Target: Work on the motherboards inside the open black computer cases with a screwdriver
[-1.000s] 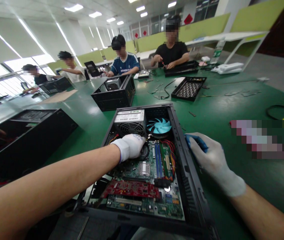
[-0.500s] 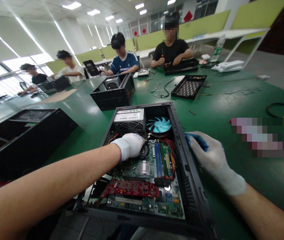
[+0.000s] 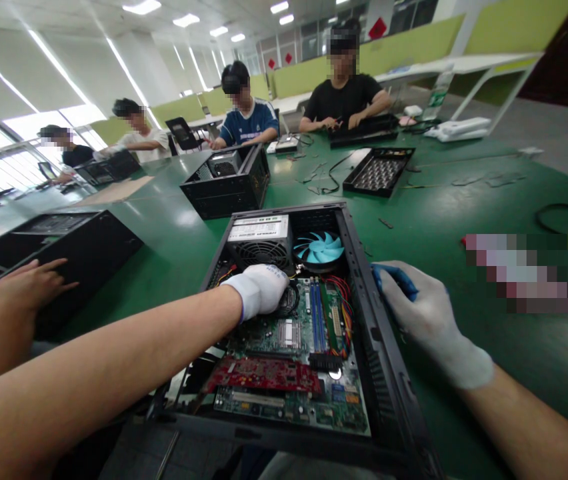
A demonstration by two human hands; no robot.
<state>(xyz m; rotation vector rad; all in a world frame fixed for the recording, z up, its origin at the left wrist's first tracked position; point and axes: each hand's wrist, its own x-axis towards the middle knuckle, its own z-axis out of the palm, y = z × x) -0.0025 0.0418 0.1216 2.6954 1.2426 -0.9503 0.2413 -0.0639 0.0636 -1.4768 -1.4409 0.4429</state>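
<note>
An open black computer case (image 3: 387,360) lies in front of me. Inside are a power supply (image 3: 259,230), a light-blue fan (image 3: 319,250), a green motherboard (image 3: 289,337) and a red card (image 3: 269,375). My left hand (image 3: 264,290), in a white glove, reaches in below the power supply beside a bundle of black cables (image 3: 290,300); its fingers are closed, and what they hold is hidden. My right hand (image 3: 419,303), in a white glove with blue fingertips, is at the case's right edge, its fingertips against the outer side and its fingers curled.
On the green table (image 3: 504,207) are another case at left (image 3: 79,260) with a neighbour's bare hand (image 3: 29,287) on it, a case behind mine (image 3: 244,187), a black perforated panel (image 3: 379,172) and a blurred patch (image 3: 524,273). Several people sit across the table.
A neighbour's bare hand and forearm have come into view over the left case, which has shifted slightly left. The person in black has lowered the screwdriver. My hands have hardly moved.
</note>
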